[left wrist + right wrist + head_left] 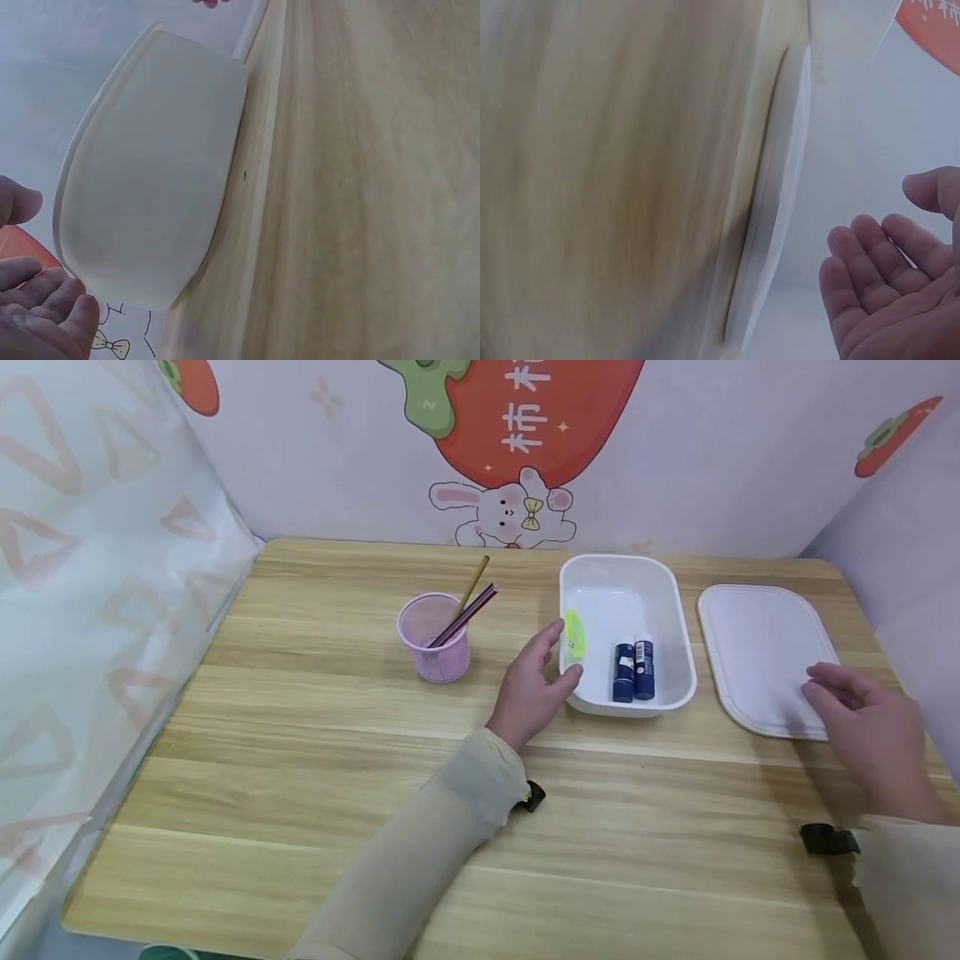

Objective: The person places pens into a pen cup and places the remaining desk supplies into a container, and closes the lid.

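Note:
My left hand (528, 689) is at the left rim of a white plastic box (678, 618), thumb and fingers spread apart. A small neon-yellow item (574, 633) with an oval outline lies against the box's inner left side, close by those fingertips. In the left wrist view, the fingers (56, 304) show beside the box's rim with nothing between them and the thumb. Two dark blue glue sticks (624, 672) lie side by side in the box. My right hand (877, 727) hovers over the right edge of a white lid (765, 652), its fingers loosely bent and holding nothing.
A pink mesh cup (433, 639) with several pencils (468, 614) leaning in it stands left of the box. The wooden table (300, 760) meets a printed backdrop (360, 460) at the back. A green rim (168, 952) shows below the front edge.

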`<state>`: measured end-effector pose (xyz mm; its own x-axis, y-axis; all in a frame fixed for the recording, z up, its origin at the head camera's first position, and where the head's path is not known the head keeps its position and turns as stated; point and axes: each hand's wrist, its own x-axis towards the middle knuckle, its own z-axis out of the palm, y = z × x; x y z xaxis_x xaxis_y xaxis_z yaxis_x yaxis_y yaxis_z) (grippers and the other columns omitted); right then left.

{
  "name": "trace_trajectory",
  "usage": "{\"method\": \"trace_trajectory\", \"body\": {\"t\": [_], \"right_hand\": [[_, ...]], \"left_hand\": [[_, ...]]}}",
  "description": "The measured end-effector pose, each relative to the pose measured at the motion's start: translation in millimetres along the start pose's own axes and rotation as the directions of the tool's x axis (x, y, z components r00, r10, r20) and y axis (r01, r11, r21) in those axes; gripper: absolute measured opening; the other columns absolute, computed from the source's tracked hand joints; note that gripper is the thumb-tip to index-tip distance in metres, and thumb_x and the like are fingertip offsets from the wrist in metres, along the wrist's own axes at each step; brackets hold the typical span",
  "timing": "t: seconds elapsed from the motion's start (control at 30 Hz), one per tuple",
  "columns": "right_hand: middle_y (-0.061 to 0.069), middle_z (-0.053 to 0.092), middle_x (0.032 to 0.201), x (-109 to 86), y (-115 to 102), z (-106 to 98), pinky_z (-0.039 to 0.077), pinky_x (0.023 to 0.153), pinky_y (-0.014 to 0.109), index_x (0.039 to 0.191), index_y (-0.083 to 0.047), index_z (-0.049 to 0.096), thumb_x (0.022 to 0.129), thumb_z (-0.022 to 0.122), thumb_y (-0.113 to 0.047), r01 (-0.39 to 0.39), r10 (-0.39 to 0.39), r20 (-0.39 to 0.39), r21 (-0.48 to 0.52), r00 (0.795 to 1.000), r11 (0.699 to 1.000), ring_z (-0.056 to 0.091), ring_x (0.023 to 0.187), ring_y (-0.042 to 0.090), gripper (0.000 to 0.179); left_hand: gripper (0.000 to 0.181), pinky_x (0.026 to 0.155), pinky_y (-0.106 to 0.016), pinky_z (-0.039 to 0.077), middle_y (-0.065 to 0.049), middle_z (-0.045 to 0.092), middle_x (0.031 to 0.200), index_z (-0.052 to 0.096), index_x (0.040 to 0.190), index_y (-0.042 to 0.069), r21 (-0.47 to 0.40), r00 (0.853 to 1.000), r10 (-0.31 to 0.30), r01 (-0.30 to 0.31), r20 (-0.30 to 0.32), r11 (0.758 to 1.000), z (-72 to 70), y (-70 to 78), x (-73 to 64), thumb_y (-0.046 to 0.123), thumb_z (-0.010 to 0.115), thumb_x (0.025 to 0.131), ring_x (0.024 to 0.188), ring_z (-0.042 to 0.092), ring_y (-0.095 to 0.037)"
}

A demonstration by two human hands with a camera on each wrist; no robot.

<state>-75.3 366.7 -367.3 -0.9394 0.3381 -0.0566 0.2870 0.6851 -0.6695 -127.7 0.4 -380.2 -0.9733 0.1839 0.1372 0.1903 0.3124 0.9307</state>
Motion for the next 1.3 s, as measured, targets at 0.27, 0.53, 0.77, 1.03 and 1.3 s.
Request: {"method": "trace_trajectory", "body": {"t": [0.27,0.53,0.77,1.03,1.3], "right_hand": [[-0.041,0.045,0.080,7.0,17,-13,0.035,0.059,-0.001,0.129,-0.005,0.055,0.090,0.059,-0.034,0.007,-0.008,-0.058,-0.009,0.998,1.000,0.044,0.078,-0.018,0.048],[-0.042,0.043,0.081,18.6,37,-25,0.039,0.054,0.004,0.135,-0.001,0.046,0.091,0.057,-0.034,-0.018,0.018,0.005,-0.012,1.000,1.000,0.042,0.073,-0.018,0.055],[0.011,0.053,0.108,30.4,48,-32,0.041,0.049,0.019,0.134,0.007,0.040,0.093,0.046,-0.043,-0.104,0.127,0.080,-0.246,0.989,0.964,0.045,0.073,0.006,0.065],[0.034,0.043,0.122,41.5,69,-33,0.041,0.064,0.041,0.129,0.010,0.044,0.096,0.045,-0.037,-0.176,0.231,0.107,-0.378,0.967,0.909,0.043,0.101,0.045,0.058],[0.015,0.060,0.077,48.9,72,-38,0.037,0.054,0.028,0.115,0.013,0.051,0.093,0.050,-0.037,-0.167,0.236,0.136,-0.391,0.962,0.905,0.049,0.075,0.029,0.054]], "left_hand": [[0.059,0.103,-0.020,0.035,0.005,0.036,0.145,0.035,0.143,0.016,0.020,0.999,-0.026,0.026,0.023,0.999,-0.8,-2.1,0.1,0.016,0.061,0.090,0.130,0.036,-0.008],[0.060,0.104,-0.018,0.032,0.006,0.034,0.146,0.034,0.144,0.014,0.025,0.998,-0.030,0.029,0.054,0.999,0.5,-4.3,1.2,0.014,0.060,0.090,0.130,0.035,-0.005],[0.060,0.104,-0.018,0.033,0.008,0.032,0.148,0.034,0.144,0.014,0.037,0.998,-0.029,0.027,0.058,0.999,0.9,-5.0,0.8,0.014,0.060,0.090,0.129,0.036,-0.005],[0.060,0.104,-0.019,0.032,0.009,0.031,0.148,0.034,0.144,0.014,0.035,0.997,-0.035,0.033,0.064,0.999,2.4,-4.6,2.6,0.014,0.060,0.090,0.129,0.037,-0.004],[0.060,0.105,-0.019,0.031,0.009,0.031,0.147,0.034,0.144,0.015,0.031,0.997,-0.044,0.043,0.063,0.999,3.0,-6.2,2.1,0.014,0.060,0.090,0.129,0.037,-0.004]]}}
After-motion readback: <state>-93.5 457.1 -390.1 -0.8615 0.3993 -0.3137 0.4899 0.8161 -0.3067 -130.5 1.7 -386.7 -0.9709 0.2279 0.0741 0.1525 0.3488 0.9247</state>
